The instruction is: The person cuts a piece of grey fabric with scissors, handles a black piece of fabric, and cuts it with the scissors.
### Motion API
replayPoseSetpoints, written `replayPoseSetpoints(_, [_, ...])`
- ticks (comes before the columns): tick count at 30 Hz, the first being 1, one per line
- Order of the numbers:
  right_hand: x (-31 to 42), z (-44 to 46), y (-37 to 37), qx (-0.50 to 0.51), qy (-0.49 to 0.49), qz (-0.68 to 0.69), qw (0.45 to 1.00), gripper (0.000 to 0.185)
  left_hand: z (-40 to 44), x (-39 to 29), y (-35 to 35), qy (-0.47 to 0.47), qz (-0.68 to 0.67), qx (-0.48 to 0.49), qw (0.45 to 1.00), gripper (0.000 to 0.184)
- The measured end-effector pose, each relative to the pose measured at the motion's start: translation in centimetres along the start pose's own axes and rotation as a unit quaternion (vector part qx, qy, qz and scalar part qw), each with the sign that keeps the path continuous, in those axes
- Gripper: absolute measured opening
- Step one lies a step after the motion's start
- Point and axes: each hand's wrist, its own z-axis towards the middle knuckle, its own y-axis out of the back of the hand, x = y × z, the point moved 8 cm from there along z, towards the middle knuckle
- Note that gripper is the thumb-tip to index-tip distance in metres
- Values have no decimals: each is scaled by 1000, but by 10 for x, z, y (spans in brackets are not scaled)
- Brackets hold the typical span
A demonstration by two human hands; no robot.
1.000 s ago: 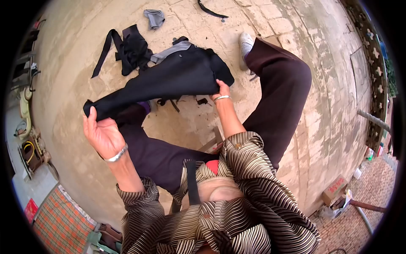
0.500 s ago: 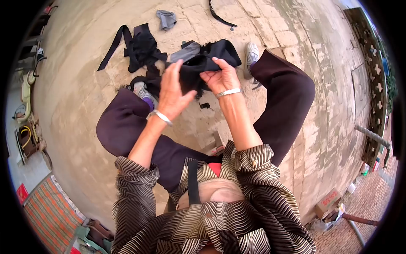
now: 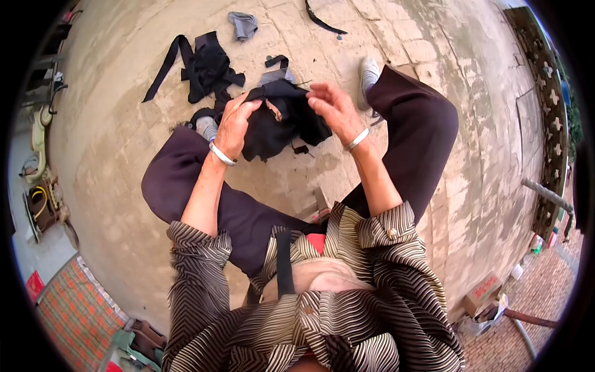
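Observation:
A black cloth piece with ragged edges hangs between my hands, above the ground. Its upper part forms a folded band, and a small reddish-brown patch shows near the middle. My left hand is closed on the band's left end, thumb and fingers pinching it. At the right end, my right hand has its curled fingers against the cloth's edge; the fingertips are partly hidden. Below the cloth lies a small black scrap. Just beyond it are a grey scrap and a black strip.
More black cloth with a long strap lies at the far left. A grey cloth and a thin black strip are farther out. My shoes flank the work. A cardboard box stands at the right.
My hands have moved apart, the left one leftward and the right one rightward. The black cloth now hangs lower and more spread out, uncovering the grey scrap and a black strip behind it.

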Motion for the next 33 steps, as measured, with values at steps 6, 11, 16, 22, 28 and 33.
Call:
replayPoseSetpoints(6, [-26, -17, -28, -18, -45, -70, 996, 57, 1, 6, 12, 2, -90, -12, 996, 36])
replayPoseSetpoints(11, [-8, -5, -25, -93, 82, -196, 973, 62, -4, 0, 11, 26, -72, 16, 997, 39])
replayPoseSetpoints(16, [2, 2, -5, -42, 59, -65, 995, 23, -9, 6, 13, 38, -158, 36, 986, 41])
replayPoseSetpoints(22, [19, 2, 14, 26, 44, 30, 998, 18, -15, 22, 2, 138, -178, 76, 971, 35])
replayPoseSetpoints(28, [31, -12, 8, 66, -72, -36, 995, 19, 1, -5, 12, 103, -304, 62, 945, 38])
replayPoseSetpoints(33, [29, -18, 1, 72, -58, -47, 995, 18, 14, -18, 1, 278, -467, 110, 832, 44])
